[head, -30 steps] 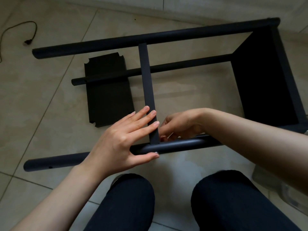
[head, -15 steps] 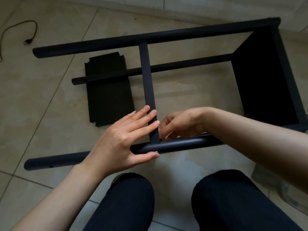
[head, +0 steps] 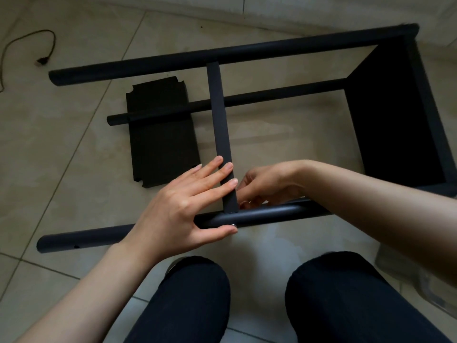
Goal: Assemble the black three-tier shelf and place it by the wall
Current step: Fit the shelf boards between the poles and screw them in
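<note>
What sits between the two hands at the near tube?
In the head view, the flat black crossbar stands between the left hand and the right hand, its lower end meeting the near tube.

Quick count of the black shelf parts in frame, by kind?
Round poles: 3
Flat crossbar: 1
Mounted shelf panel: 1
Loose shelf panel on the floor: 1
Total: 6
</note>
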Available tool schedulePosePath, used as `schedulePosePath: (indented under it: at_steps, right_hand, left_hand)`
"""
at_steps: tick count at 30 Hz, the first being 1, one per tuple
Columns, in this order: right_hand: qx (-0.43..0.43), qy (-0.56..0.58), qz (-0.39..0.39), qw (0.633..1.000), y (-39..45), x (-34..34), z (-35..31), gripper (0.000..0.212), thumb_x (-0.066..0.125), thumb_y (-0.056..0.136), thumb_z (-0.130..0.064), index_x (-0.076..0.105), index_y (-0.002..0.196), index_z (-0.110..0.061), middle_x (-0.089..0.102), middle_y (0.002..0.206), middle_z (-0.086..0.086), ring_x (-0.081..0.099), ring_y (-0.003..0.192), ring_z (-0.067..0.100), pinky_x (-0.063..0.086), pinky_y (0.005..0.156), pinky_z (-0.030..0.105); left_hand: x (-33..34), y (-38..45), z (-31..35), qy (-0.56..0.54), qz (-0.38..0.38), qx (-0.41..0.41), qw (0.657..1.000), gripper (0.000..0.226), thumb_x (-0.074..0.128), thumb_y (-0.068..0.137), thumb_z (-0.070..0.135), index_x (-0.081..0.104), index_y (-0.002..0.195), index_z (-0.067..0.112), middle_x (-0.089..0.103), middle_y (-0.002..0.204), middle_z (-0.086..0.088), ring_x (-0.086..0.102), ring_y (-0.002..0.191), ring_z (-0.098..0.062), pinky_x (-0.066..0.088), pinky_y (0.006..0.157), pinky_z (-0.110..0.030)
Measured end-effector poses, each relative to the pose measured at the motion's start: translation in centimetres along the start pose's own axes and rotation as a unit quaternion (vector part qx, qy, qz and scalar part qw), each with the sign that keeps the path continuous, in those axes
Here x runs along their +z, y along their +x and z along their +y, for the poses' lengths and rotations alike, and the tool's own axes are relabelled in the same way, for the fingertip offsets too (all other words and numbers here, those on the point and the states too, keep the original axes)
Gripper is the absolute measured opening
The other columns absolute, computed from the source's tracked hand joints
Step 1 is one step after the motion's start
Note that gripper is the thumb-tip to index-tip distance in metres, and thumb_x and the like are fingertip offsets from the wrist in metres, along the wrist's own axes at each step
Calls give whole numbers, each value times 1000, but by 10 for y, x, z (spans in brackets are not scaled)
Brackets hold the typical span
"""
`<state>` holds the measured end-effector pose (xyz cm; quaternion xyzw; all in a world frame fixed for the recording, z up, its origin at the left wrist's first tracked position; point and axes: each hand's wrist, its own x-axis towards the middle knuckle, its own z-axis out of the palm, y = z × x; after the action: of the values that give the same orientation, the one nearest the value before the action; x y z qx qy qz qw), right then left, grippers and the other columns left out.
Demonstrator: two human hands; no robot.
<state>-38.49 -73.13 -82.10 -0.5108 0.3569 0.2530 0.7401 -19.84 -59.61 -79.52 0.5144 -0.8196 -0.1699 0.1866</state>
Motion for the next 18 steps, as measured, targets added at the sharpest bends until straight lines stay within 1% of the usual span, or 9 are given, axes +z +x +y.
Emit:
schedulePosePath:
  at_steps: [2, 4, 6, 9, 12, 15, 16, 18]
  right_hand:
    - [-6, 20, -13, 1000, -1, -1, 0, 19, 66, 91, -27, 71, 75, -18, 67, 76, -2, 66, 71, 9, 52, 72, 27]
    - [-15, 40, -25, 999, -1, -3, 2, 22, 63, 93, -20, 72, 73, -19, 67, 77, -2, 65, 72, 9, 52, 72, 27]
    - [-18, 40, -26, 999, 0, -3, 3, 22, 60, 94, -14, 71, 75, -18, 68, 75, -2, 65, 72, 10, 52, 74, 28]
    - [-8, 21, -22, 999, -1, -2, 2, 16, 63, 94, -19, 70, 80, -15, 67, 75, -1, 65, 71, 10, 52, 72, 28]
    - [1, 12, -16, 1000, -3, -2, -1, 14, 67, 91, -25, 71, 85, -14, 67, 79, 0, 66, 73, 10, 53, 72, 27]
    - [-8, 29, -19, 999, -2, 0, -1, 11, 63, 94, -21, 67, 95, -11, 66, 80, 1, 65, 74, 10, 52, 75, 28]
    - [-9, 32, -20, 999, -2, 1, -2, 9, 62, 94, -18, 66, 94, -10, 65, 78, 1, 64, 72, 10, 52, 75, 28]
    - [-6, 32, -20, 999, -1, 3, -3, 12, 61, 94, -16, 67, 84, -12, 64, 74, 1, 65, 69, 10, 53, 71, 27]
  left_hand:
    - [0, 0, 0, 1, -2, 1, 1000, 70, 62, 89, 57, 48, 145, 17, 40, 157, -5, 28, 151, -17, 30, 121, -43]
    - [0, 0, 0, 2, -3, 1, 1000, 70, 62, 89, 57, 48, 145, 16, 40, 157, -5, 28, 151, -17, 31, 121, -43]
    - [-1, 0, 0, 2, -4, 0, 1000, 70, 62, 89, 56, 48, 145, 16, 40, 157, -5, 28, 151, -17, 31, 121, -44]
    - [-2, 0, 1, 2, -4, -1, 1000, 70, 61, 89, 57, 48, 144, 16, 41, 156, -6, 28, 151, -17, 31, 121, -43]
    - [-2, 0, 2, 2, -4, -2, 1000, 70, 62, 89, 56, 49, 144, 16, 41, 156, -6, 29, 151, -17, 31, 121, -43]
    - [-2, 0, 2, 4, -6, -2, 1000, 70, 62, 89, 56, 49, 144, 16, 41, 156, -5, 29, 151, -17, 31, 121, -43]
    - [-2, 0, 2, 5, -7, -2, 1000, 70, 62, 89, 56, 49, 144, 16, 41, 156, -5, 29, 151, -17, 31, 121, -43]
    - [-2, 0, 1, 7, -7, -1, 1000, 70, 62, 89, 56, 49, 144, 16, 41, 156, -6, 29, 151, -17, 31, 121, -43]
